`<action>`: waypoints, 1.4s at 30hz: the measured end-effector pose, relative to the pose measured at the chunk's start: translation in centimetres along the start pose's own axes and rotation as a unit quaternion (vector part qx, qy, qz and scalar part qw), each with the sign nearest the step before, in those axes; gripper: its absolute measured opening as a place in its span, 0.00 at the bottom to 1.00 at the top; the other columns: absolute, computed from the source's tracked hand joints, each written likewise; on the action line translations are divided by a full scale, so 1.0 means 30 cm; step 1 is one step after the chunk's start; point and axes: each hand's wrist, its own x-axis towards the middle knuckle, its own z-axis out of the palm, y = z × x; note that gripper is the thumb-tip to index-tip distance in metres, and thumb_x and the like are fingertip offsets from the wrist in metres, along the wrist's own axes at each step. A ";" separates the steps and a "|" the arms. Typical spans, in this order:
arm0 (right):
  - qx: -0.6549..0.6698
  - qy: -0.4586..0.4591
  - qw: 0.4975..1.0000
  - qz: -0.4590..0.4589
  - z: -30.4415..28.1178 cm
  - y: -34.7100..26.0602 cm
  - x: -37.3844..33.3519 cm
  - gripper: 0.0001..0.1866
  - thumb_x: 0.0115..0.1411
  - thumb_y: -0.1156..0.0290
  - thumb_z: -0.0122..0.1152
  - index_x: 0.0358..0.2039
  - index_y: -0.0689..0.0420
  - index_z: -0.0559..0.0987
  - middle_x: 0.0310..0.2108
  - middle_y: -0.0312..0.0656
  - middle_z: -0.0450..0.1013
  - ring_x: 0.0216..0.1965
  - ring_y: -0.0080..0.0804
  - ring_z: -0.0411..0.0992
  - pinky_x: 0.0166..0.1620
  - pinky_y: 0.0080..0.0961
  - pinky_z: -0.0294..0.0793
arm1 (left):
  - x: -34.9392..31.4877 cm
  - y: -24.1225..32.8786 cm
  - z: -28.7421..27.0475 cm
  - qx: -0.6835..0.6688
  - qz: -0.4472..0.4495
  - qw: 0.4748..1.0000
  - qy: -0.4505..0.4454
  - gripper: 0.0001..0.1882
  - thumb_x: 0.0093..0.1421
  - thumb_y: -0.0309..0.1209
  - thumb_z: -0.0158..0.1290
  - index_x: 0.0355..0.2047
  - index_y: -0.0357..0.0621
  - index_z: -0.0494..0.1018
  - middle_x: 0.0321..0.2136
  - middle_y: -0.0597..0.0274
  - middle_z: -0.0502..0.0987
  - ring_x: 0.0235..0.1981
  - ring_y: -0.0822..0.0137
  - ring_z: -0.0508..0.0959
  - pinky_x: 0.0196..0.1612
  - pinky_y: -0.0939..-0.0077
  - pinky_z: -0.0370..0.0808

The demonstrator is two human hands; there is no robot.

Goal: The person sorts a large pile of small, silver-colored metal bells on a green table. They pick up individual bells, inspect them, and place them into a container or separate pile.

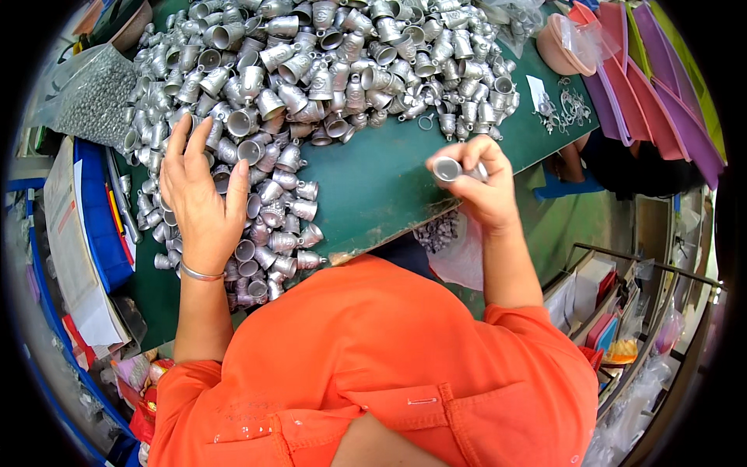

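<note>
A large heap of small silver metal bells [311,66] covers the far part of the green table [366,187] and runs down its left side. Over the left part of the heap my left hand [201,194] is spread, fingers apart and thumb out, holding nothing. A silver bell [447,169] is gripped in my right hand [493,187] above the table's front edge, its hollow mouth turned up. More silver metal shows between the fingers there; whether it belongs to a second bell I cannot tell. A small ring [426,122] lies by the heap.
At the far left is a clear bag of tiny silver pieces [97,93], near a blue tray [101,226]. Thin silvery loops [572,109] lie by a pink bowl [562,47] at right. Stacked coloured bins [646,86] stand beyond. Below the edge hangs a plastic bag [461,253].
</note>
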 end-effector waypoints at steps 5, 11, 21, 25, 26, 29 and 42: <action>-0.250 -0.135 0.936 0.208 -0.181 -0.177 -0.138 0.14 0.48 0.69 0.67 0.31 0.59 0.72 0.34 0.41 0.74 0.37 0.28 0.72 0.41 0.25 0.70 | 0.003 -0.001 0.003 -0.008 0.008 1.000 0.013 0.30 0.55 0.36 0.56 0.57 0.42 0.63 0.59 0.45 0.60 0.59 0.46 0.61 0.60 0.55 0.55; -0.497 -0.155 0.849 0.085 -0.060 -0.147 -0.082 0.06 0.47 0.81 0.60 0.28 0.60 0.78 0.32 0.42 0.75 0.36 0.38 0.73 0.42 0.29 0.71 | -0.003 -0.001 0.008 -0.018 0.000 1.000 0.026 0.32 0.53 0.37 0.57 0.57 0.43 0.63 0.58 0.47 0.60 0.59 0.47 0.61 0.61 0.52 0.53; -0.519 -0.237 0.792 -0.218 0.335 0.188 0.148 0.11 0.49 0.72 0.61 0.35 0.56 0.75 0.37 0.45 0.71 0.38 0.46 0.70 0.41 0.37 0.71 | -0.004 0.009 -0.014 -0.029 -0.044 0.998 -0.030 0.33 0.54 0.38 0.56 0.59 0.42 0.60 0.61 0.44 0.57 0.62 0.45 0.57 0.63 0.48 0.49; -0.568 -0.230 0.775 -0.152 0.326 0.108 0.130 0.14 0.47 0.72 0.60 0.37 0.51 0.79 0.34 0.40 0.70 0.37 0.41 0.72 0.39 0.35 0.73 | -0.009 0.019 -0.030 -0.045 -0.047 0.998 -0.012 0.34 0.53 0.40 0.57 0.58 0.42 0.61 0.61 0.46 0.57 0.63 0.46 0.56 0.63 0.46 0.48; -0.579 -0.235 0.768 -0.139 0.315 0.081 0.130 0.15 0.47 0.73 0.61 0.39 0.50 0.79 0.33 0.40 0.71 0.36 0.41 0.72 0.39 0.34 0.73 | -0.006 0.019 -0.034 -0.053 -0.052 0.997 -0.017 0.34 0.53 0.40 0.57 0.58 0.43 0.61 0.61 0.47 0.57 0.63 0.47 0.56 0.63 0.47 0.47; -0.547 -0.291 0.783 -0.060 0.284 0.016 0.122 0.17 0.48 0.73 0.63 0.42 0.50 0.80 0.32 0.40 0.71 0.35 0.41 0.72 0.38 0.33 0.73 | -0.017 0.018 -0.037 -0.054 -0.058 0.997 -0.016 0.34 0.53 0.40 0.57 0.59 0.44 0.62 0.61 0.48 0.57 0.64 0.48 0.55 0.63 0.47 0.47; -0.481 -0.231 0.831 -0.158 0.241 0.134 0.093 0.13 0.47 0.78 0.65 0.35 0.58 0.76 0.34 0.45 0.69 0.38 0.46 0.68 0.42 0.35 0.67 | -0.013 -0.006 -0.008 -0.027 -0.024 0.999 0.001 0.32 0.55 0.37 0.56 0.59 0.43 0.61 0.61 0.46 0.58 0.61 0.46 0.59 0.62 0.52 0.52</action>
